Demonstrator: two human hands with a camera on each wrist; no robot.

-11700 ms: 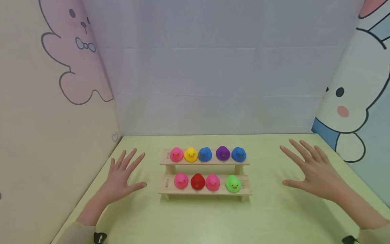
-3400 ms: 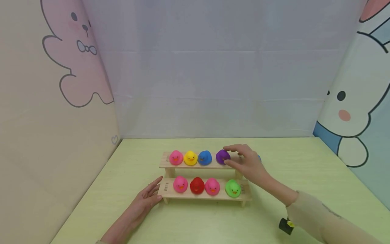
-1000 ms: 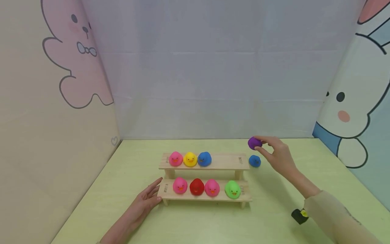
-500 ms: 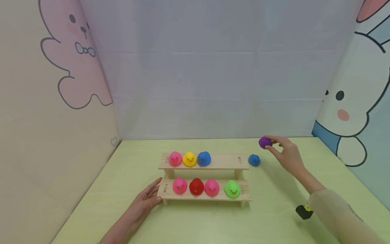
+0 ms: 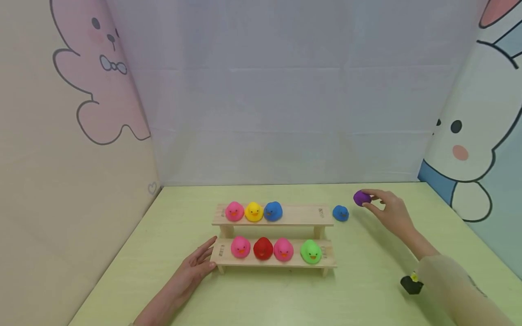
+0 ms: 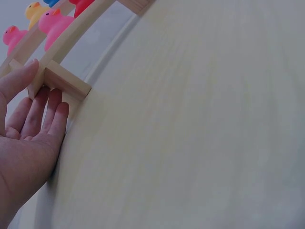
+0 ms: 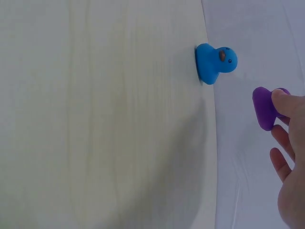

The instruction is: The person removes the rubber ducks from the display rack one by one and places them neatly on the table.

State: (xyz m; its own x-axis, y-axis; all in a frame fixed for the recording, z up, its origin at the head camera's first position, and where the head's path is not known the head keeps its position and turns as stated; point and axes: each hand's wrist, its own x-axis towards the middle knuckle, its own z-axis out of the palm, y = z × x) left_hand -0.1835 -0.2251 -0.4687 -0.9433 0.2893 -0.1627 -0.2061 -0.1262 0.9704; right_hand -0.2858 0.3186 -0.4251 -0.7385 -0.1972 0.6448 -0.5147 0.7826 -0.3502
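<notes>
My right hand point(image 5: 391, 215) pinches a purple rubber duck point(image 5: 361, 198) between thumb and fingers, above the table at the back right. In the right wrist view this duck point(image 7: 263, 109) hangs above the tabletop. A blue rubber duck point(image 5: 340, 213) stands on the table just off the right end of a two-step wooden rack point(image 5: 302, 216). My left hand point(image 5: 193, 267) holds the rack's lower left end; the left wrist view shows the thumb point(image 6: 25, 78) at the board and the fingers around the leg point(image 6: 66, 81).
The rack's upper step carries a pink duck point(image 5: 234, 211), a yellow duck point(image 5: 254, 212) and another blue duck point(image 5: 273, 211). Its lower step holds two pink ducks, a red duck point(image 5: 263, 248) and a green duck point(image 5: 311, 251). Curtained walls surround the table point(image 5: 269, 299).
The purple duck has left the upper step in my right hand, moved right past the blue duck, and lowered slightly. Earlier that blue duck stood on the rack. My left hand keeps its place.
</notes>
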